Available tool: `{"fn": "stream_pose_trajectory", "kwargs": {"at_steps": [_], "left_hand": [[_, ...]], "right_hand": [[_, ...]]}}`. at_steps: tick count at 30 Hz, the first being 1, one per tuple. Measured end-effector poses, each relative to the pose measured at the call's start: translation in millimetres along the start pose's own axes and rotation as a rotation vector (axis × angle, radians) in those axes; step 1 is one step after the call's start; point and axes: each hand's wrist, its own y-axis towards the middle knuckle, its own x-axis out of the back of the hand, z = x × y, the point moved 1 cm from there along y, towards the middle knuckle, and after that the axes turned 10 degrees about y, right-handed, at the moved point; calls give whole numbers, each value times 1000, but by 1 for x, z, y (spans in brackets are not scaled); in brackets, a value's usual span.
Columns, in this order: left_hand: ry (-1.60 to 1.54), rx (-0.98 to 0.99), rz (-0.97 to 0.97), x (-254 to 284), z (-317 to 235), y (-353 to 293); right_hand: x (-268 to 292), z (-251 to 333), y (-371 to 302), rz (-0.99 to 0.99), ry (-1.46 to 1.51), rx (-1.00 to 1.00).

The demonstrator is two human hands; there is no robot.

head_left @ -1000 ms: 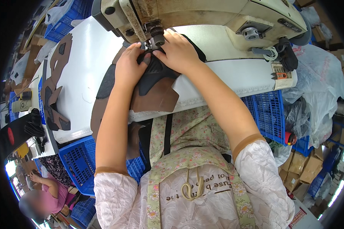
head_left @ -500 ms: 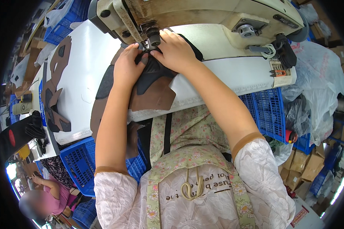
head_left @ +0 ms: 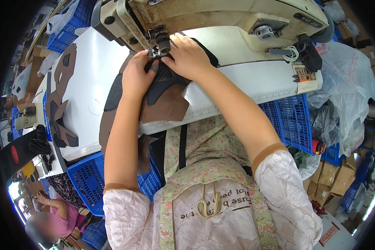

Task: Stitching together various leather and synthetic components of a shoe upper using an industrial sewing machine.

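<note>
A brown-and-black cut panel [head_left: 164, 104], shaped like part of a shoe upper, lies under the sewing machine [head_left: 221, 16] and reaches over the table's near edge. At its far end is the presser foot [head_left: 157, 51]. My left hand [head_left: 136, 75] is closed on the panel just left of the foot, thumb toward the needle. On the right, my right hand [head_left: 188, 57] grips the panel with thumb and bent fingers close to the foot. More dark and brown material [head_left: 112, 98] lies beside my left forearm. My hands hide part of the panel.
More brown cut pieces [head_left: 58, 104] lie along the table's left side. Blue crates [head_left: 85, 179] stand below the table, one more [head_left: 289, 121] at right. Clear plastic bags [head_left: 346, 91] bulge beside the machine. A person in pink [head_left: 64, 214] sits at far left.
Both hands keep their hold beside the presser foot, and the panel shows hardly any movement. The whole view has shifted slightly.
</note>
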Motion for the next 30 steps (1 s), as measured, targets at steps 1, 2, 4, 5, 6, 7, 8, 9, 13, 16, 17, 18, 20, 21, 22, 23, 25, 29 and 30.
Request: {"fn": "stream_pose_trajectory", "kwargs": {"at_steps": [1, 2, 4, 5, 6, 7, 8, 9, 13, 16, 17, 18, 20, 21, 22, 23, 25, 29, 30], "left_hand": [[0, 1, -1, 2, 1, 1], [-2, -42, 42, 4, 3, 1], [8, -84, 81, 14, 14, 6], [-17, -130, 150, 22, 22, 7], [-48, -182, 224, 27, 27, 8], [-42, -170, 248, 31, 27, 8], [-39, -171, 251, 31, 27, 5], [-8, -170, 192, 29, 27, -1], [152, -138, 101, 22, 16, -15], [265, -109, 63, 19, -5, -18], [304, -92, 51, 18, -9, -22], [338, -82, 34, 17, -14, -22], [350, -64, 39, 20, -14, -23], [326, -65, 50, 18, -15, -22], [315, -47, 65, 20, -13, -25], [319, -40, 74, 22, -11, -26], [314, -41, 52, 21, -7, -28], [268, -77, 53, 26, -7, -25], [268, -79, 52, 26, -8, -23]], "right_hand": [[1, 0, 0, 3, -4, -5], [1, 1, -1, 7, -8, -10], [3, 4, 1, 1, 27, -49], [4, 4, 2, 0, 58, -93], [4, 3, 2, -2, 59, -96], [5, 1, 3, -44, 78, -78], [6, 0, 3, -85, 99, -60], [8, 1, 5, -86, 104, -61], [32, -1, 27, 193, 65, -49], [46, -6, 42, 411, 47, -43], [46, -6, 44, 450, 81, -64], [51, -10, 45, 484, 106, -89], [58, -17, 43, 516, 230, -153], [63, -24, 39, 548, 343, -233], [67, -18, 29, 452, 375, -240], [73, -8, 10, 355, 407, -250], [105, 39, -19, 389, 329, -173], [125, 94, -59, 408, 36, -19], [127, 95, -64, 421, -63, 7]]}}
